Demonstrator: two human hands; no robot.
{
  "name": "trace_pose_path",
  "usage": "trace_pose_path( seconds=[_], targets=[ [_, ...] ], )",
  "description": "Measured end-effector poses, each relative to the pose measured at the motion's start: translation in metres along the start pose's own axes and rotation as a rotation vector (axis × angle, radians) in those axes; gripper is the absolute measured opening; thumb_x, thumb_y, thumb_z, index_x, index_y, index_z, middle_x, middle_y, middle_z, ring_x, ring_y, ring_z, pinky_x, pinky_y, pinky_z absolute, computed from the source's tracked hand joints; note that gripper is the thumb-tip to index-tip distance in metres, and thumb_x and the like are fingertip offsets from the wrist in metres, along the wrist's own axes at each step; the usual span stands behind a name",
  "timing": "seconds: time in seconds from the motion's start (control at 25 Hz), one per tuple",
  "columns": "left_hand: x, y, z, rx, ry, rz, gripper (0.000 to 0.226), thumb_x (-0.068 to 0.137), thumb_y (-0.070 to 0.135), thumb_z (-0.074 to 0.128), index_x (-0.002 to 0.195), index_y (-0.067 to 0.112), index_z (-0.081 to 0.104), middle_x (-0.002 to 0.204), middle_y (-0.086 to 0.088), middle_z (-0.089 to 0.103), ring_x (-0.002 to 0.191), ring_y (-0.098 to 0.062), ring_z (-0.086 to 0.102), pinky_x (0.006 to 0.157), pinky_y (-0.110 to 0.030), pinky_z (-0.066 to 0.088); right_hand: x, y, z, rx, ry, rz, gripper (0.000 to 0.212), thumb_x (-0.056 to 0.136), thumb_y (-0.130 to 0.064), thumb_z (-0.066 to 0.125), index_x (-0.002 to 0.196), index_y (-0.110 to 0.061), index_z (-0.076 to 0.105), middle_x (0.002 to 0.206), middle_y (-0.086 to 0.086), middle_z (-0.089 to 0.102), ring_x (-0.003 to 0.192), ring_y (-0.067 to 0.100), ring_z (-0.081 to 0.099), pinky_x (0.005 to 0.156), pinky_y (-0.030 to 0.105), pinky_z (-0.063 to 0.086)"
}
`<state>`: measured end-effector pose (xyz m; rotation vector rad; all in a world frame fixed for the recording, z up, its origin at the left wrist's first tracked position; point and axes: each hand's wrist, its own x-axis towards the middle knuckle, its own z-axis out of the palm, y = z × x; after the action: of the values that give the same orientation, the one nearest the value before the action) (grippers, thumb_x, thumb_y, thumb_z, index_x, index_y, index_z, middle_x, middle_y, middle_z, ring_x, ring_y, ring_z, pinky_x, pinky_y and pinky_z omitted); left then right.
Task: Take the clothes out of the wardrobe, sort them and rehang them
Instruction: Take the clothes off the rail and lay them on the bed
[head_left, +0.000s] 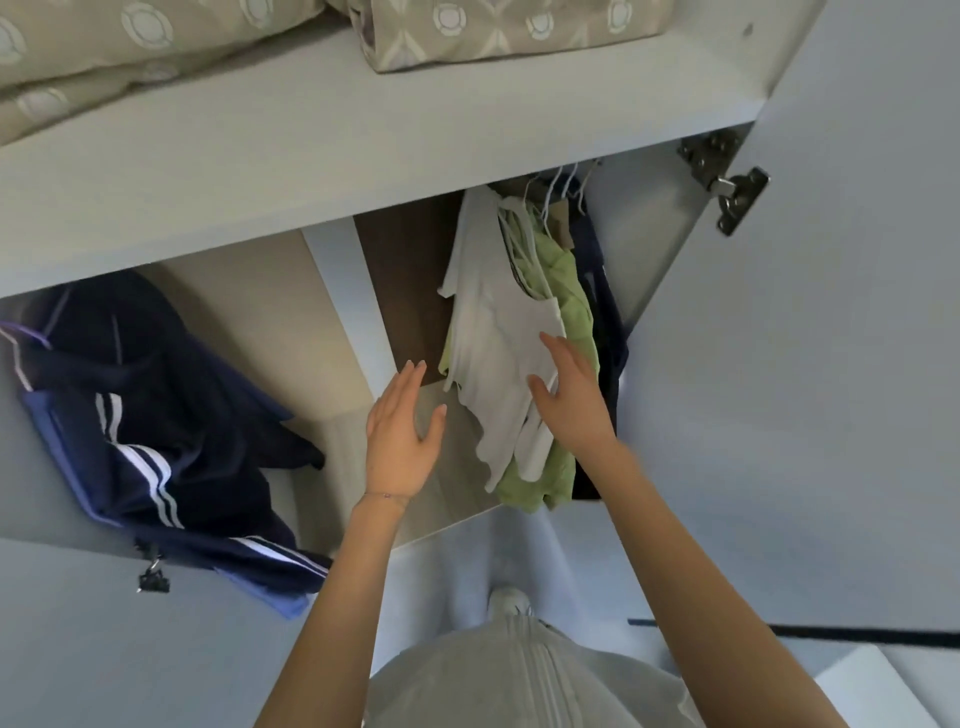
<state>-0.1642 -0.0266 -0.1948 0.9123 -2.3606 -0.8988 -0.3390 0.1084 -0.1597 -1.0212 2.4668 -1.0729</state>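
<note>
Nearest the camera, both bare forearms reach up and forward over the person's pale clothing (519, 680), a thin bracelet (385, 497) on the left wrist. The left hand (402, 431) is released, fingers straight and close together, palm turned toward the hanging clothes; its thumb is just beside the lower edge of the white top (493, 338), and whether it touches cannot be told. The right hand (569, 395) is also released, fingers spread and laid flat on the front of that white top, gripping nothing. The top hangs in the right compartment of the wardrobe, above the light wooden floor (452, 467), with a light green garment (569, 291) directly behind it and a dark navy one (607, 291) beyond, against the side wall. Their white hangers (560, 179) crowd together under the shelf (the rail itself is hidden). A white divider panel (340, 280) separates this space from the left compartment, where a navy tracksuit with white stripes (145, 405) lies bunched. A metal hinge (727, 182) joins the open door (831, 389) on the right. Farthest, on the white shelf (311, 156), rests folded beige bedding (130, 57) with a circle pattern.
</note>
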Motion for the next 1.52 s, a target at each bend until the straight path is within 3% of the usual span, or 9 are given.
trace_pose_path(
  seconds=[0.2, 0.36, 0.52, 0.64, 0.72, 0.84, 1.12, 1.36, 1.52],
  targets=[
    [0.021, 0.005, 0.017, -0.038, 0.061, -0.076, 0.052, 0.099, 0.03, 0.051, 0.148, 0.019, 0.036, 0.153, 0.002, 0.037, 0.142, -0.016, 0.032, 0.118, -0.042, 0.028, 0.056, 0.018, 0.0, -0.174, -0.075, -0.06, 0.063, 0.099, -0.024, 0.05, 0.153, -0.013, 0.019, 0.159, 0.015, 0.019, 0.145, 0.032, 0.021, 0.117, 0.044, 0.027],
    [0.033, 0.012, 0.018, -0.128, 0.11, -0.137, 0.047, 0.1, 0.029, 0.048, 0.146, 0.023, 0.039, 0.15, 0.007, 0.041, 0.137, -0.01, 0.037, 0.115, -0.029, 0.027, 0.076, 0.011, 0.005, -0.154, -0.061, 0.01, 0.063, 0.101, -0.026, 0.047, 0.153, -0.008, 0.016, 0.155, 0.012, 0.03, 0.139, 0.027, 0.035, 0.106, 0.032, 0.036],
    [0.043, 0.013, 0.015, -0.132, 0.08, -0.158, 0.047, 0.1, 0.03, 0.048, 0.146, 0.025, 0.039, 0.149, 0.007, 0.042, 0.136, -0.011, 0.038, 0.109, -0.021, 0.025, 0.101, -0.001, 0.014, -0.031, -0.008, 0.105, 0.035, 0.1, -0.023, 0.049, 0.127, -0.001, 0.048, 0.113, 0.016, 0.061, 0.1, 0.028, 0.061, 0.078, 0.029, 0.047],
    [0.049, 0.007, 0.011, -0.114, 0.05, -0.145, 0.046, 0.1, 0.029, 0.049, 0.145, 0.025, 0.039, 0.148, 0.007, 0.043, 0.135, -0.012, 0.04, 0.107, -0.02, 0.025, 0.117, -0.013, 0.021, -0.045, 0.001, 0.136, 0.024, 0.1, -0.026, 0.049, 0.097, -0.003, 0.054, 0.077, 0.006, 0.056, 0.073, 0.021, 0.056, 0.063, 0.03, 0.043],
    [0.051, 0.002, 0.006, -0.101, 0.033, -0.126, 0.046, 0.1, 0.029, 0.049, 0.145, 0.025, 0.039, 0.148, 0.006, 0.044, 0.135, -0.014, 0.041, 0.107, -0.02, 0.025, 0.125, -0.023, 0.025, -0.095, 0.008, 0.148, 0.029, 0.101, -0.03, 0.046, 0.083, -0.007, 0.048, 0.066, 0.001, 0.047, 0.065, 0.018, 0.051, 0.06, 0.03, 0.04],
    [0.054, -0.006, -0.002, -0.101, 0.025, -0.141, 0.047, 0.1, 0.028, 0.048, 0.146, 0.025, 0.039, 0.149, 0.005, 0.044, 0.137, -0.015, 0.04, 0.11, -0.022, 0.026, 0.135, -0.032, 0.032, -0.142, 0.018, 0.194, 0.028, 0.102, -0.025, 0.042, 0.08, -0.008, 0.046, 0.07, 0.003, 0.049, 0.068, 0.02, 0.052, 0.06, 0.03, 0.04],
    [0.053, -0.014, -0.027, -0.15, 0.106, -0.101, 0.043, 0.101, 0.029, 0.045, 0.143, 0.024, 0.043, 0.147, 0.008, 0.046, 0.134, -0.009, 0.041, 0.108, -0.018, 0.028, 0.12, -0.04, 0.03, 0.229, 0.2, 0.199, 0.027, 0.102, -0.018, 0.041, 0.077, -0.01, 0.044, 0.062, -0.002, 0.042, 0.052, 0.01, 0.038, 0.054, 0.027, 0.033],
    [0.046, -0.03, -0.044, -0.105, 0.146, -0.085, 0.044, 0.1, 0.025, 0.047, 0.143, 0.019, 0.044, 0.146, 0.001, 0.048, 0.133, -0.016, 0.045, 0.111, -0.028, 0.033, 0.077, -0.058, 0.035, 0.303, 0.152, 0.084, 0.035, 0.1, -0.018, 0.046, 0.066, -0.017, 0.041, 0.055, -0.004, 0.039, 0.045, 0.004, 0.033, 0.046, 0.018, 0.03],
    [0.036, -0.049, -0.073, -0.049, 0.326, -0.088, 0.039, 0.099, 0.016, 0.049, 0.138, 0.011, 0.049, 0.141, -0.006, 0.052, 0.131, -0.019, 0.047, 0.112, -0.035, 0.036, 0.05, -0.063, 0.055, 0.315, 0.088, -0.001, 0.034, 0.098, -0.013, 0.05, 0.066, -0.005, 0.043, 0.053, -0.003, 0.037, 0.046, 0.005, 0.034, 0.046, 0.017, 0.029]
  ],
)
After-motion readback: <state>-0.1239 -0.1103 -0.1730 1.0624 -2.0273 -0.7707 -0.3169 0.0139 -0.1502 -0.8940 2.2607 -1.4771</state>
